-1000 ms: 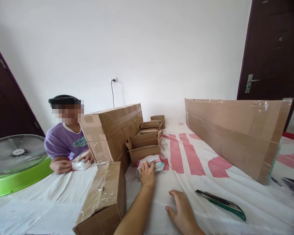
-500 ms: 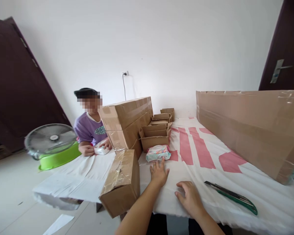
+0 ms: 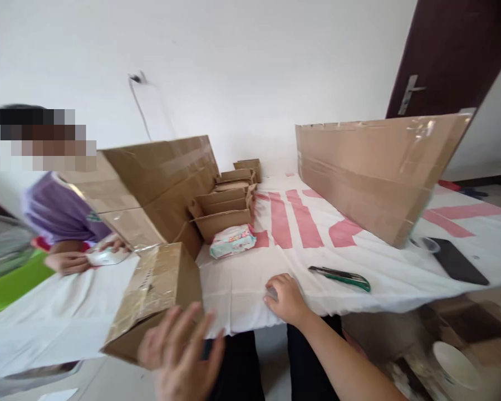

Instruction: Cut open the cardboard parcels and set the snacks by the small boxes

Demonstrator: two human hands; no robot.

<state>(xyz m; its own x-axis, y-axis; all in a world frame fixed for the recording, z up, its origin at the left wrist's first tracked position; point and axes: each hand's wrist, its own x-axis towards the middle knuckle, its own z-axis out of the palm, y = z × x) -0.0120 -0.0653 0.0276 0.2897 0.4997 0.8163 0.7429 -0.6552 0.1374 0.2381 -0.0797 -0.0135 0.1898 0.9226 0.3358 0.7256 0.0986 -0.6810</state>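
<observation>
My left hand is raised close to the camera with fingers spread, blurred, holding nothing, just in front of a taped cardboard box at the table's near edge. My right hand rests on the white cloth at the front edge, fingers curled down onto it. A small colourful wrapped pack lies farther back, untouched. A green utility knife lies to the right of my right hand.
Large stacked cartons and several small open boxes stand at the back left. A long flat carton stands on the right. A black phone lies far right. Another person in purple sits at left beside a fan.
My left hand has left the wrapped pack and pulled back towards me, past the near box. The right hand has slid to the table's front edge. The view has swung right and down.
</observation>
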